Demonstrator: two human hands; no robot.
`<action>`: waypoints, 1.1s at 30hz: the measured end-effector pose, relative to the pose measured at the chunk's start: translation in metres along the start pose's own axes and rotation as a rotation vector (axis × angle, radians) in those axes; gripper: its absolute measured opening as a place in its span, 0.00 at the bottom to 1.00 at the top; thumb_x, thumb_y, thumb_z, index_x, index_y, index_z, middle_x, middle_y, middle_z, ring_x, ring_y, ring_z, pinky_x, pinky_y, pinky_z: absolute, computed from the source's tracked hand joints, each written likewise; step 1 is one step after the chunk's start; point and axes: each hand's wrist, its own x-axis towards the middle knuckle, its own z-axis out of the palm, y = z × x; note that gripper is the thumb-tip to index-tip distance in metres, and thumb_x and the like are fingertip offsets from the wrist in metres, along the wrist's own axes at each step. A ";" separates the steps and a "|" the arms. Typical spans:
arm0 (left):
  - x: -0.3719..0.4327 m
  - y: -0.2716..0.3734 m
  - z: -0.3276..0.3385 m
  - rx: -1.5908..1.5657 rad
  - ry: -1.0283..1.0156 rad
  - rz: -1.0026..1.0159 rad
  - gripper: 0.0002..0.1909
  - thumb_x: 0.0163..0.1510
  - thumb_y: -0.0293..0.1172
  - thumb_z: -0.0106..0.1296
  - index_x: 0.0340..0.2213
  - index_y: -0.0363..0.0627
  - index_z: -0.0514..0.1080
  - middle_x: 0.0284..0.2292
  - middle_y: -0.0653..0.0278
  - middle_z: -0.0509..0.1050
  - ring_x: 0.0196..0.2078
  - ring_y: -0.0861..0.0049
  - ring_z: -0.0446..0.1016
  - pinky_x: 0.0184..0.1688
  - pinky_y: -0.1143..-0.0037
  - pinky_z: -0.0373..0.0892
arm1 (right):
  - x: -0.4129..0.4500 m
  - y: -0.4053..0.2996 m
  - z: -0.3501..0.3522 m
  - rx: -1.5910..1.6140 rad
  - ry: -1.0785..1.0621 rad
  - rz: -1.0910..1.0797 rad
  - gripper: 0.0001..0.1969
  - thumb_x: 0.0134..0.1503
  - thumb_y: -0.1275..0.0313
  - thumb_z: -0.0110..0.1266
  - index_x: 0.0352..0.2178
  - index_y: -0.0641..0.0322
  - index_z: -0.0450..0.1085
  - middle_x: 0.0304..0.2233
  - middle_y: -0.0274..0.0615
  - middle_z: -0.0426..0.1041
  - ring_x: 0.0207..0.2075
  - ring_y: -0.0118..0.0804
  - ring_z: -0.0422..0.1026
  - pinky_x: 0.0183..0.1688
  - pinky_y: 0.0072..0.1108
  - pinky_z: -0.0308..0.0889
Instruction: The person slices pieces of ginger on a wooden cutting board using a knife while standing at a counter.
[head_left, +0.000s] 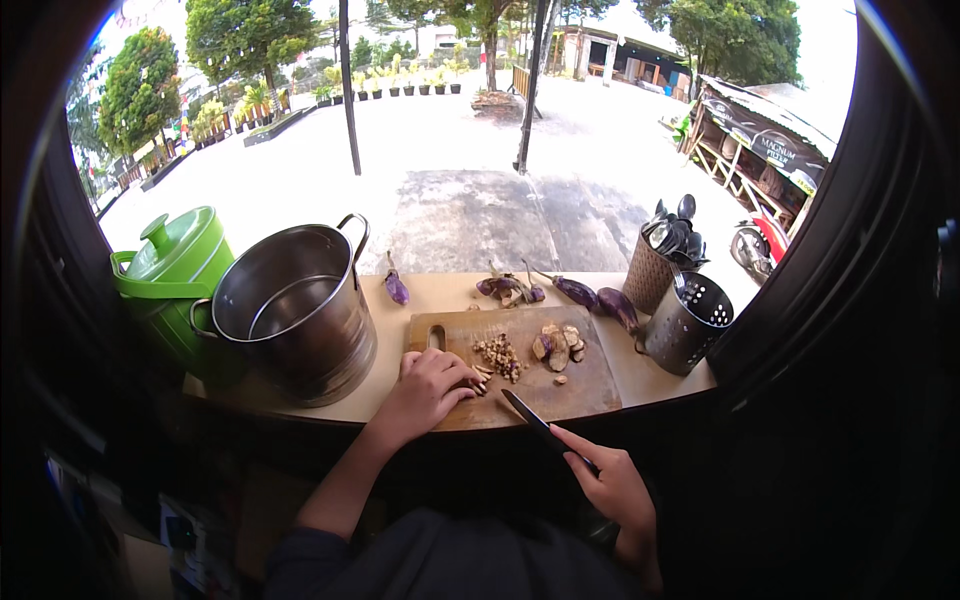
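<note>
My right hand (609, 480) grips a black-handled knife (534, 420), its dark blade slanting up and left with the tip over the front of a wooden cutting board (442, 412). On the board's left side, my left hand (433, 384) presses down on a few thin eggplant strips (481, 381), whose ends stick out past the fingertips. Just beyond lies a heap of small diced eggplant (501, 355). To its right sits a pile of browned eggplant slices (558, 346), with one loose piece (560, 380) in front. The blade is apart from the strips.
Left of the board stand a large metal pot (300, 330) and a lidded green bucket (172, 277). Behind it lie a small eggplant (396, 288), eggplant trimmings (504, 288) and two larger eggplants (576, 291). A spoon-filled holder (649, 271) and a perforated metal one (681, 334) stand at right.
</note>
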 end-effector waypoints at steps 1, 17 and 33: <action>0.000 0.000 0.000 -0.007 0.001 -0.004 0.08 0.55 0.36 0.62 0.38 0.54 0.79 0.41 0.71 0.76 0.49 0.72 0.71 0.55 0.68 0.59 | 0.001 -0.002 -0.001 -0.002 -0.002 -0.005 0.22 0.61 0.77 0.57 0.57 0.53 0.73 0.41 0.59 0.79 0.37 0.44 0.83 0.39 0.23 0.72; -0.003 0.029 0.015 -0.062 0.098 -0.122 0.11 0.51 0.38 0.68 0.32 0.48 0.77 0.29 0.68 0.78 0.37 0.68 0.75 0.46 0.67 0.67 | 0.002 -0.002 -0.002 -0.051 -0.008 -0.033 0.22 0.61 0.76 0.58 0.57 0.51 0.73 0.41 0.56 0.79 0.36 0.50 0.81 0.39 0.27 0.73; -0.004 0.037 0.037 -0.130 0.253 -0.137 0.09 0.46 0.30 0.68 0.31 0.45 0.81 0.31 0.64 0.78 0.38 0.65 0.76 0.44 0.67 0.71 | -0.001 -0.009 0.004 -0.369 0.071 -0.172 0.23 0.63 0.67 0.56 0.59 0.33 0.71 0.24 0.41 0.70 0.23 0.45 0.74 0.26 0.34 0.69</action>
